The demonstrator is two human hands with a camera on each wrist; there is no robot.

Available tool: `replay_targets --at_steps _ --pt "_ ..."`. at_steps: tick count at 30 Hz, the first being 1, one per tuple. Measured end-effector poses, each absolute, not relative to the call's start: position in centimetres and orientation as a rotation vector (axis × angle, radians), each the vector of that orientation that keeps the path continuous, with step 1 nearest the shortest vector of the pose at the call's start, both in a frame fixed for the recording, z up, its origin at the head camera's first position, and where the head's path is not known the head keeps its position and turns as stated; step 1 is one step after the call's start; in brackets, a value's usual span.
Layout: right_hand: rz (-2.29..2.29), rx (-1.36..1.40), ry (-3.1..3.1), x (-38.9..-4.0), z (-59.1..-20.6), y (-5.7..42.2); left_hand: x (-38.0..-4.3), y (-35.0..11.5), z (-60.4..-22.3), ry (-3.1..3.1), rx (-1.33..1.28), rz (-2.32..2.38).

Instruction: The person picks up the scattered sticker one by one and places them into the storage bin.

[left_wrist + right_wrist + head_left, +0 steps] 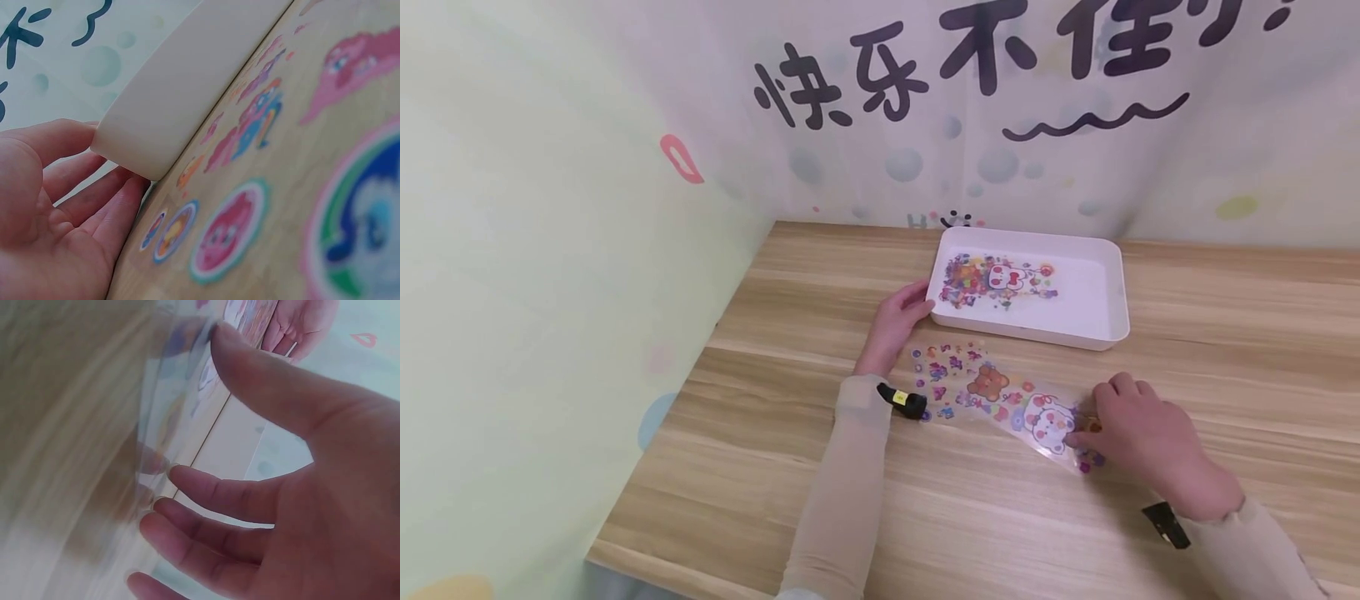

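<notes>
At the near left corner of a white tray (1037,332), my left hand (898,321) holds the edge, its thumb at the rim and its fingers along the outer wall. Clear sticker sheets with a bunny and small colourful figures lie in the tray's left half. In front of it a clear pony sticker sheet (953,367) lies on the table, overlapped by a bear sticker sheet (1018,408). My right hand (1150,437) is spread over the bear sheet's right end, thumb pressing on it and fingertips (181,472) touching the clear film.
The wood-grain table (805,325) runs up to a printed cloth backdrop (865,158) behind and at the left. Black wrist straps (904,402) sit on both sleeves.
</notes>
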State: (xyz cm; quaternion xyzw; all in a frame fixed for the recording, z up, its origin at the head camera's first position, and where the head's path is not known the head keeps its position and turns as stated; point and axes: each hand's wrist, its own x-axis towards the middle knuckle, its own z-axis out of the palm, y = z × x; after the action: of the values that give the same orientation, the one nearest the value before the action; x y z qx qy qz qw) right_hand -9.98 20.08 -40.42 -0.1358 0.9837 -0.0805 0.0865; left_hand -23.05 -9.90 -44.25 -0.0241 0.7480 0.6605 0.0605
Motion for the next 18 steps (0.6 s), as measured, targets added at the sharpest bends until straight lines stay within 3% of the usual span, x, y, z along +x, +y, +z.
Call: replay_targets --at_steps 6,18 --pt "-0.239 -0.418 2.939 -10.1 -40.5 20.2 -22.2 -9.7 -42.5 2.272 -0.080 1.977" --pt "-0.291 -0.408 2.890 -10.3 -40.5 20.1 -23.1 -9.8 -44.5 2.296 -0.085 1.982"
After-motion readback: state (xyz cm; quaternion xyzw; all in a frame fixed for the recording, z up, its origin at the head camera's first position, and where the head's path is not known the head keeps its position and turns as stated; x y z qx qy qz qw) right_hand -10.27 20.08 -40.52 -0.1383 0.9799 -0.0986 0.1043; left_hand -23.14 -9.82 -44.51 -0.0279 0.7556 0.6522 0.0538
